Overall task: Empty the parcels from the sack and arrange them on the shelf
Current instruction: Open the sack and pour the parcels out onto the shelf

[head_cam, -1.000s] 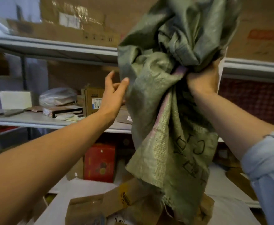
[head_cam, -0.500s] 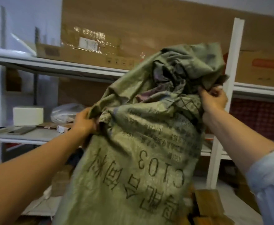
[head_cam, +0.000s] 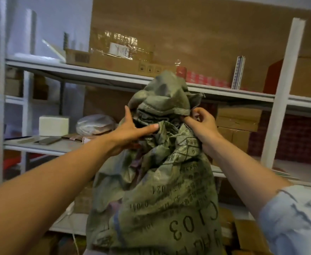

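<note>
Green woven plastic sack [head_cam: 162, 190] w/ black print held up, upside down. Left hand [head_cam: 132, 131] grips bunched fabric nr top, thumb out; right hand [head_cam: 202, 124] pinches folded edge. White metal shelf [head_cam: 88, 74] behind w/ brown cardboard boxes [head_cam: 237, 118]

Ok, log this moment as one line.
stage: sack held up, upside down | left hand: grips sack | right hand: pinches sack hem | shelf: parcels present

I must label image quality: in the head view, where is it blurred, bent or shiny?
Head view: the left shelf upright is blurred; the right shelf post leans from wide-angle distortion; tape on the top cardboard box glares; the sack print stays readable, upside down.
</note>
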Available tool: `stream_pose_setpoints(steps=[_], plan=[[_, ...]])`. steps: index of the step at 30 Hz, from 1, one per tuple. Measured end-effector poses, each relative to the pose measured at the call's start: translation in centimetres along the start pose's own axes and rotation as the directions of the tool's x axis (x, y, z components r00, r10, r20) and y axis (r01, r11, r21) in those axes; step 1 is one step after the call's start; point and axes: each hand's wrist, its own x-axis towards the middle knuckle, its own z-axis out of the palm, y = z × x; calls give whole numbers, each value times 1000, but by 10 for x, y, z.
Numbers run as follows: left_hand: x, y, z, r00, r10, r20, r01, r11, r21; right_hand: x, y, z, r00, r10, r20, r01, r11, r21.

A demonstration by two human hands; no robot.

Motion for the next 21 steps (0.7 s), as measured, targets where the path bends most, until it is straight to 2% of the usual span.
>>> stream_pose_setpoints(steps=[2,4,6,8,10,12,15,17,18,20,21], plan=[[-2,2,9,998,26,58,-22,997,-71,-1,4,2,996,-44,-76,41,998,-50],[-10,9,21,986,62,156,-59,998,-21,-3,8,5,985,-70,-161,61,997,-56],[-16,13,35,983,106,149,-119,990,80,-7,8,12,980,-76,-183,78,997,0],[-16,10,44,974,228,-2,-225,961,161,-12,3,21,991,-100,-89,103,994,32],[-10,6,38,922,319,-218,-272,937,218,-16,-1,24,988,-134,73,134,991,5],[-6,2,22,857,354,-375,-286,931,226,-14,-2,16,972,-118,203,137,987,-82],[-1,5,-4,742,371,-559,-301,929,216,-10,4,-2,969,-101,224,164,944,-287],[2,8,-9,694,436,-573,-342,900,272,-14,9,-3,973,6,232,75,937,-341],[2,9,-6,673,491,-554,-348,870,349,-19,11,0,955,102,280,-18,958,-285],[2,6,1,630,611,-479,-356,775,521,-23,11,10,870,263,417,-298,954,22],[0,4,6,621,655,-431,-371,729,575,-23,9,13,834,279,476,-410,891,197]])
